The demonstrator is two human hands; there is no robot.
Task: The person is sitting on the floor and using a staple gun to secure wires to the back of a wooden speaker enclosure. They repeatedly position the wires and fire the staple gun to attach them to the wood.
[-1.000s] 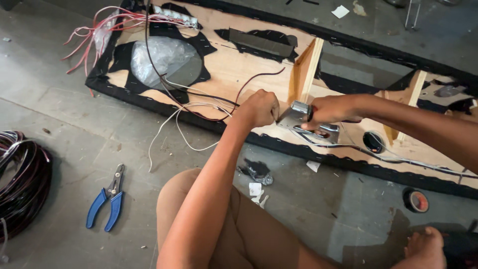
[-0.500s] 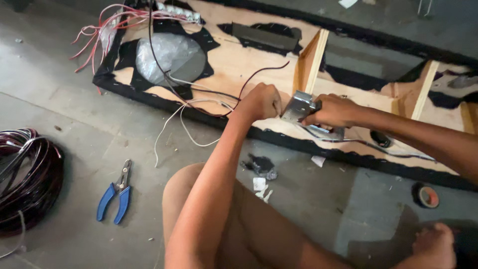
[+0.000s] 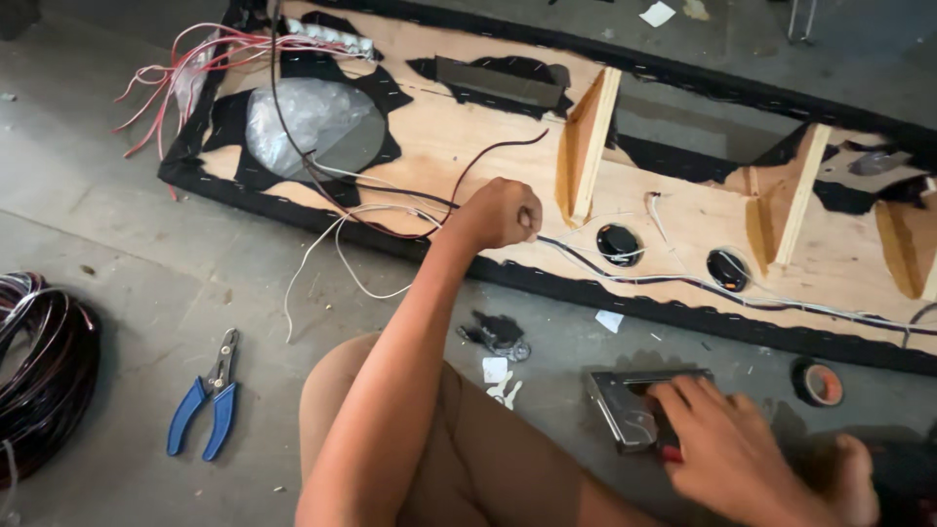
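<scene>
My left hand point(image 3: 500, 213) is a fist closed on a bundle of wires point(image 3: 673, 283) that runs along the front edge of a plywood panel point(image 3: 468, 137) lying on the floor. My right hand point(image 3: 727, 449) is low at the right, resting on a grey staple gun point(image 3: 634, 408) that lies on the concrete; the fingers grasp its handle. The wire bundle runs right past two round black holes point(image 3: 619, 244) in the panel.
Blue-handled pliers point(image 3: 205, 395) lie on the floor at left, near a coil of dark cable point(image 3: 44, 376). A tape roll point(image 3: 818, 383) sits at right. Wooden ribs point(image 3: 586, 146) stand upright on the panel. Red and white loose wires point(image 3: 185, 59) trail off its left end. My knee point(image 3: 390, 410) is in front.
My right hand has left the panel and brought the staple gun down onto the floor at the lower right. My left hand stays closed on the wires at the panel's edge.
</scene>
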